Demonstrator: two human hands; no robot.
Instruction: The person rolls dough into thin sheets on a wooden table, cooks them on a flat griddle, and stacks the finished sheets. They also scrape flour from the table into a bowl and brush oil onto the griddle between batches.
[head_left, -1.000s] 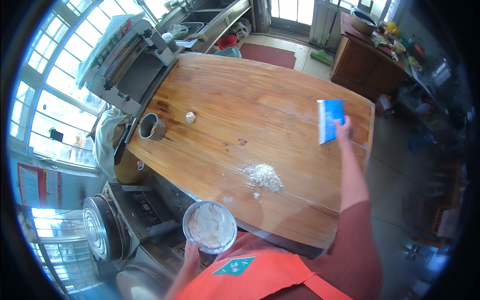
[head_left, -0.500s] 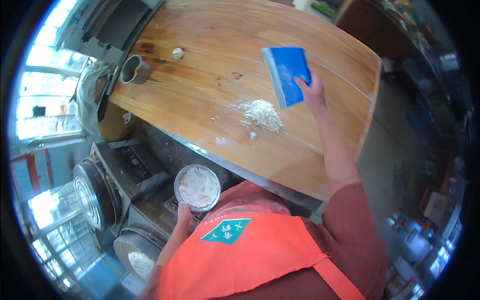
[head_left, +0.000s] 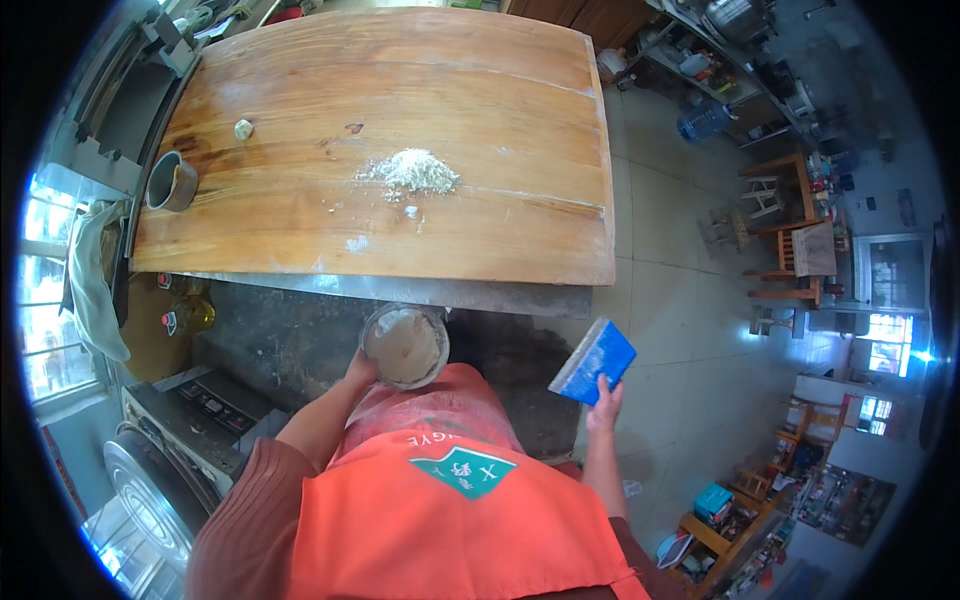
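Note:
In my left hand (head_left: 362,369) is a round metal bowl (head_left: 444,350) with white flour inside, held by its rim just below the near table edge. My right hand (head_left: 604,405) grips a blue dough scraper (head_left: 608,360) with a pale, flour-dusted edge. The scraper is over the floor, right of my body and apart from the table. On the wooden table (head_left: 420,70) lies a loose heap of flour (head_left: 418,172), with smaller specks scattered around it.
A small dough lump (head_left: 243,129) and a grey cup (head_left: 173,182) are at the table's left. Below left stand a dark appliance (head_left: 215,405) and a round metal lid (head_left: 140,485). Wooden chairs (head_left: 790,265) and shelves (head_left: 735,70) stand to the right.
My right hand has brought the scraper from above the table back to my right side, beyond the table edge. The bowl stays in my left hand. The view has turned rightward.

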